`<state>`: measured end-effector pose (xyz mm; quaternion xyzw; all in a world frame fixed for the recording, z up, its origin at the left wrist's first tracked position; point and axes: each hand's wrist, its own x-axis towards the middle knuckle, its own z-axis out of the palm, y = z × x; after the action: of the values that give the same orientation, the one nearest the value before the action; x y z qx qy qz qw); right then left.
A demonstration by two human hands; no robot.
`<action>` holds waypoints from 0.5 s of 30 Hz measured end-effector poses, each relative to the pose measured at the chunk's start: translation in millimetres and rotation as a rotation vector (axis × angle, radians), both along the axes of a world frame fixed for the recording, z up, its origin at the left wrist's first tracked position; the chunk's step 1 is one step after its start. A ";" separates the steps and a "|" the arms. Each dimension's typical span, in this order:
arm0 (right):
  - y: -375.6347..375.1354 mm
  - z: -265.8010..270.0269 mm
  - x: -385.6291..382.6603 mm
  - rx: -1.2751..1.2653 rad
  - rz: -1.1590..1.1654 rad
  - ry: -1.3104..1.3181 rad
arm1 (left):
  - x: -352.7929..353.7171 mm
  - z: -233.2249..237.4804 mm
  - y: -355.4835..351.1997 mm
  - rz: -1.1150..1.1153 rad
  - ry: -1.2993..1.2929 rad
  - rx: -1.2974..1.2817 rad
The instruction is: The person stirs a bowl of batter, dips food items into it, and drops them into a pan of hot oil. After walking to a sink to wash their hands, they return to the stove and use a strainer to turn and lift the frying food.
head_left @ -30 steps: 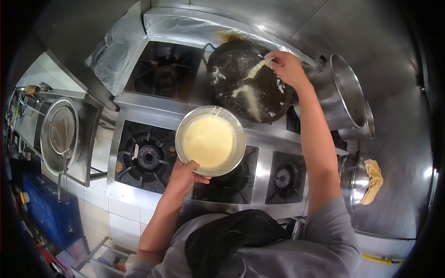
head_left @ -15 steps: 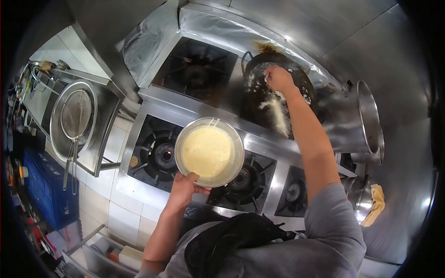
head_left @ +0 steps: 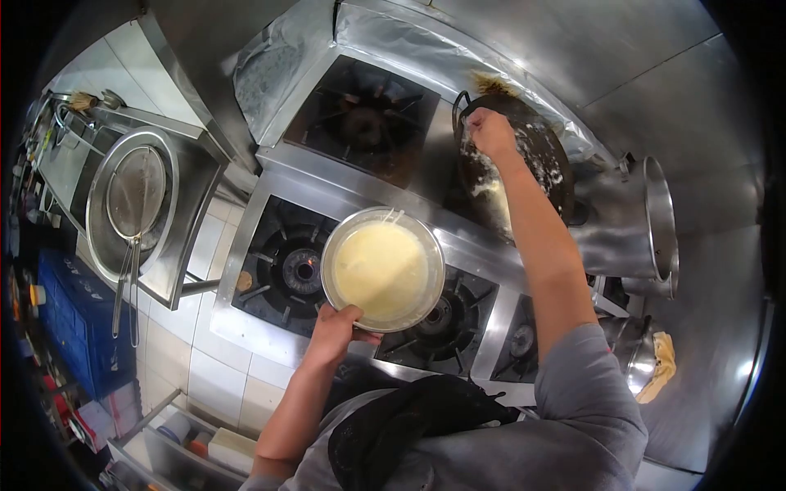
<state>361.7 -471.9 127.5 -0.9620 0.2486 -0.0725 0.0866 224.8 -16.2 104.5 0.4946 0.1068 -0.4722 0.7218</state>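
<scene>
My left hand [head_left: 336, 331] is closed on the near rim of a round metal bowl [head_left: 431, 296], which it holds above the front burners. Pale yellow batter [head_left: 378, 266] fills much of the bowl, and whitish streaks cling to its far rim. Stretched out over the far left part of a dark wok [head_left: 559, 159], my right hand [head_left: 493, 133] has its fingers pinched together. What they hold, if anything, is hidden. Foamy white bits and a pale patch of batter [head_left: 494, 196] float in the wok, partly covered by my forearm.
A back-left burner [head_left: 360, 123] stands beside the wok, and a front-left burner [head_left: 303, 270] shows a small glow. Large metal pots [head_left: 618, 221] sit on the right. At left, a long-handled strainer [head_left: 137, 192] rests over a metal basin [head_left: 98, 237]; a blue crate [head_left: 82, 319] stands below.
My right hand has shifted toward the wok's far left edge. The pale batter in the wok looks shorter and more covered by my arm. The whole view has shifted slightly.
</scene>
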 end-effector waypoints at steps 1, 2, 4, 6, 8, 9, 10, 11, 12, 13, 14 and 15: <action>0.2 1.7 -2.1 -0.001 -0.004 0.001 | 0.9 0.2 -0.1 -0.011 0.000 -0.002; 0.6 3.4 -4.1 -0.019 -0.014 -0.012 | 1.7 0.4 -0.1 -0.020 0.000 -0.002; 12.3 11.6 -7.6 -0.027 -0.015 -0.023 | 2.5 1.4 -2.2 -0.022 -0.007 0.010; 28.7 32.5 -22.8 0.069 0.103 -0.334 | 3.7 -1.5 -5.0 -0.024 -0.012 0.020; 71.7 60.2 -46.2 0.260 0.184 -0.261 | 4.9 -4.9 -10.3 -0.018 0.003 -0.042; 97.5 71.8 -64.0 0.359 0.218 -0.158 | 5.6 -1.0 -13.5 -0.028 0.004 -0.043; 117.1 75.1 -81.4 0.214 0.524 -0.182 | 6.6 4.5 -17.1 -0.032 -0.016 -0.053; 145.7 92.6 -97.4 0.324 0.502 0.092 | 7.1 8.7 -19.7 -0.037 -0.037 -0.064; 155.8 77.6 -111.2 0.267 0.640 0.110 | 7.0 9.1 -21.7 -0.051 -0.037 -0.065; 170.1 69.4 -125.5 0.195 0.694 0.119 | 7.5 7.1 -25.1 -0.072 -0.041 -0.066; 181.9 58.8 -134.7 0.159 0.690 0.095 | 7.3 5.4 -29.2 -0.094 -0.047 -0.069; 192.2 49.8 -142.8 0.124 0.662 0.098 | 6.5 5.0 -33.4 -0.111 -0.051 -0.075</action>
<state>218.9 -279.7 177.3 -0.9858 -0.0693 0.0211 0.1517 231.2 -49.6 109.4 0.4841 0.0430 -0.5023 0.7152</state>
